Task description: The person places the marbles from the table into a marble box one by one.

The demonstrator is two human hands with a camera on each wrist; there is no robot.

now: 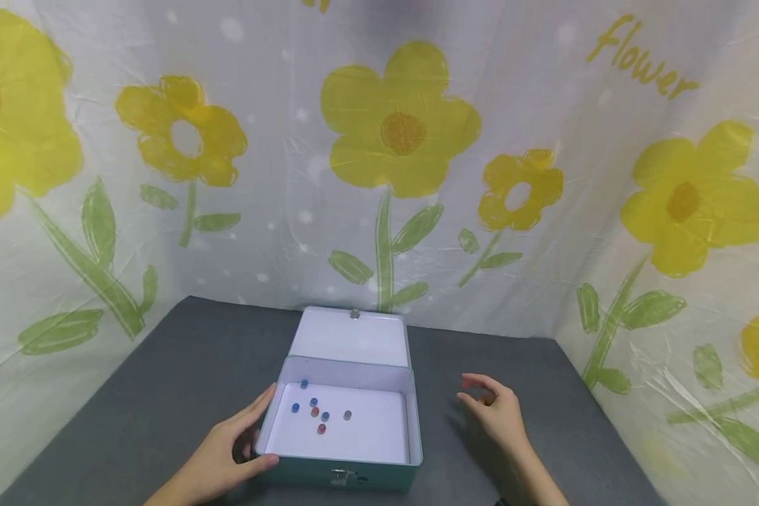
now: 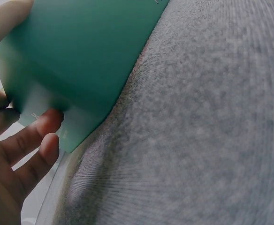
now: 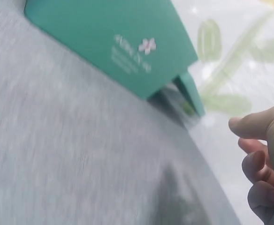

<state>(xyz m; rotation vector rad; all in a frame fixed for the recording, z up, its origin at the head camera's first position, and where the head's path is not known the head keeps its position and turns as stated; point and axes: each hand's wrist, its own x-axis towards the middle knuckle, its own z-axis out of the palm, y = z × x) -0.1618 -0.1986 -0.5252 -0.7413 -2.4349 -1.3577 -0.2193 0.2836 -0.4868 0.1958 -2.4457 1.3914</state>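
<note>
A green metal box (image 1: 354,472) with a white inside stands open on the dark table. On its floor lie several small round beads, among them a blue bead (image 1: 295,407), a red bead (image 1: 321,429) and a grey bead (image 1: 347,415). My left hand (image 1: 224,450) grips the box's left side, thumb at the front corner and fingers bent along the wall. Right of the box, my right hand (image 1: 496,414) is raised above the table, thumb and index finger close together. A small red bead (image 1: 465,384) shows at those fingertips; the right wrist view hides it.
The box's lid (image 1: 348,337) is folded back towards the rear curtain (image 1: 278,232), which has yellow flowers on it. A dark grey cloth (image 1: 228,351) covers the table. Another flowered curtain (image 1: 721,295) borders the table's right side.
</note>
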